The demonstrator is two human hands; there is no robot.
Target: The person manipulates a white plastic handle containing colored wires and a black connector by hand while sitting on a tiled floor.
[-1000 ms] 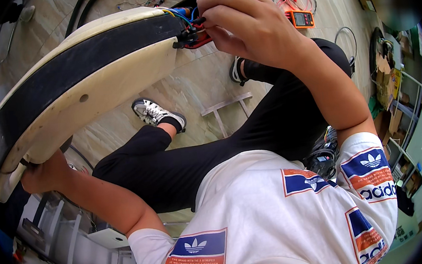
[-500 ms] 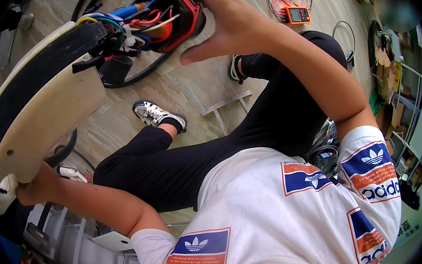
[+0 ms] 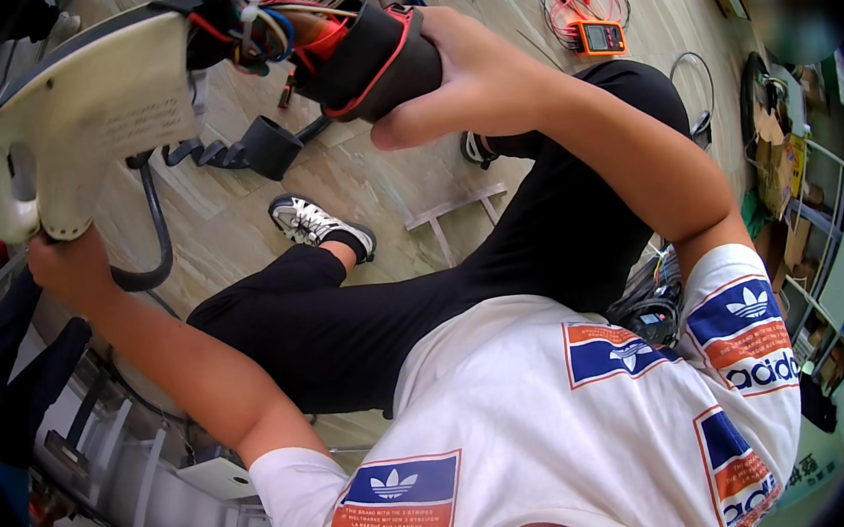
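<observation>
A cream curved housing [image 3: 93, 117] with a black upper strip is tilted at the upper left. My left hand [image 3: 76, 269] is closed on its lower end, beside a handle-like opening; part of the fingers is hidden behind it. From the housing's right end runs a bundle of coloured wires [image 3: 266, 28] into a black, red-rimmed round head [image 3: 380, 66]. Around that head's right side my right hand [image 3: 477, 83] is closed, with the thumb below and the other fingers mostly behind it.
A black ribbed hose with a cup-shaped end [image 3: 273, 148] lies on the floor below the wires. An orange multimeter [image 3: 602, 37] with red and black leads lies farther right. A metal T-shaped bar [image 3: 457, 206] is between my legs. Shelves [image 3: 816, 229] line the right side.
The cream housing has swung upward at its left end with my left hand, so its printed flat side shows. The round head has turned and shifted slightly down and right with my right hand.
</observation>
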